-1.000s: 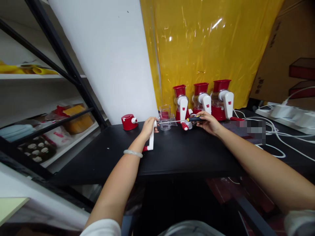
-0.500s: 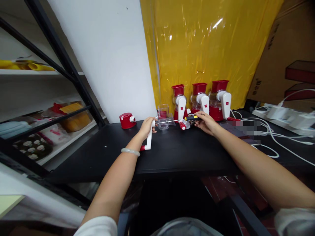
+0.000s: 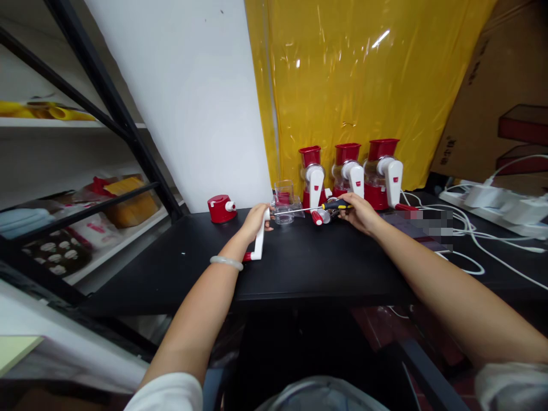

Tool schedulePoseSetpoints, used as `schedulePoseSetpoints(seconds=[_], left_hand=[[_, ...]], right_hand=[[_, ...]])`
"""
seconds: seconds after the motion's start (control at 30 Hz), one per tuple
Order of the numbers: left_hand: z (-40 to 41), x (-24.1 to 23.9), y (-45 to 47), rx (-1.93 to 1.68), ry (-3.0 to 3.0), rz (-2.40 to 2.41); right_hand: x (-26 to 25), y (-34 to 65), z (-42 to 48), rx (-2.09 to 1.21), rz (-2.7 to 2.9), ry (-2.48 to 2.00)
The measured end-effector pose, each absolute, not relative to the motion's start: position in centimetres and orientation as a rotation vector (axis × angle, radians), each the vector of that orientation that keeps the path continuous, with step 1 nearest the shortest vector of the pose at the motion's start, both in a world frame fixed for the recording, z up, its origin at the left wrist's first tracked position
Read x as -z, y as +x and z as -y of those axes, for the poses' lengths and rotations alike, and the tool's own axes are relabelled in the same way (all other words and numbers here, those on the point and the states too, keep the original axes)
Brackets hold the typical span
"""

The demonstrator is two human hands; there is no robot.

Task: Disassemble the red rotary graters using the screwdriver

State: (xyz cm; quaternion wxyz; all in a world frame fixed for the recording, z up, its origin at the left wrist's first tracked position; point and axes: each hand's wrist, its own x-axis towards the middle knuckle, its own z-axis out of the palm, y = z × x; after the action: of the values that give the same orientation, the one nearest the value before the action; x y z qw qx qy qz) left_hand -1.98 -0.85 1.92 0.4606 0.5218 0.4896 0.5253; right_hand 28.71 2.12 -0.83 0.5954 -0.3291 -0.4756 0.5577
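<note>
Over the desk (image 3: 325, 265), your curled left hand (image 3: 256, 220) is gripping a white crank (image 3: 260, 242), and your curled right hand (image 3: 359, 213) is holding a screwdriver (image 3: 334, 204).

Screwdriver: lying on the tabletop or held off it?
Held off it: the right hand grasps the screwdriver, its shaft passing in front of the clear plastic piece toward the white crank in the left hand.

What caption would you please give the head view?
Left hand holds a crank, right hand a screwdriver aimed at it.
</note>
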Motion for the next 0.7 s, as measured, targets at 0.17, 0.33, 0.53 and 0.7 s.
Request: schedulePoseSetpoints(seconds=[0.17,0.33,0.53,0.7], left_hand=[[0.96,-1.98,-1.88,-1.292,1.282,-1.210],[1.05,-2.06,-1.80,-1.298,1.275,-1.197],[0.93,-2.03,-1.87,-1.302,1.258,-1.201],[1.03,-2.10,-1.84,-1.291,1.281,-1.204]], right_hand=[[0.83,28.90,-2.07,-1.369,1.084,-0.706],[1.25,28.72,-2.69,-1.299,1.098,-0.822],[1.28,28.55,-2.66,-1.201,1.092,-0.890],[1.00,28.64,-2.38,-1.292,1.057,-0.820]])
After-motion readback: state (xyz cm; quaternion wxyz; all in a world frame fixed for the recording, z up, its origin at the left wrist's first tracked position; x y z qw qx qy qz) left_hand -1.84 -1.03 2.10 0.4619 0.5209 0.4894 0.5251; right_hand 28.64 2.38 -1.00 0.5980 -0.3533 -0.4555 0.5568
